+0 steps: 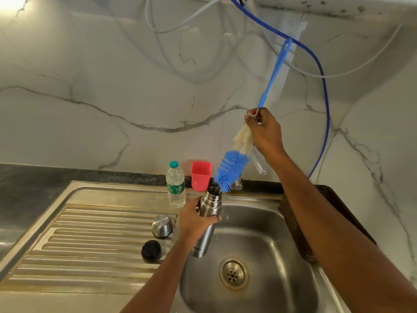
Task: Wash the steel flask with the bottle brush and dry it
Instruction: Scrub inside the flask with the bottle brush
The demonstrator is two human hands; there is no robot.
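Gripping the steel flask (207, 219) mid-frame over the sink (259, 224), the left hand (194, 220) tilted its mouth toward the bottle brush (234, 164) — pinched by the right hand (265, 131) — presumably for insertion.

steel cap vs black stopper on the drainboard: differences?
The steel cap is shiny bare metal; the black stopper is matte and dark. The steel cap stands taller and domed; the black stopper is squatter. The steel cap sits farther back, the black stopper nearer the camera. Both rest on the ribbed drainboard.
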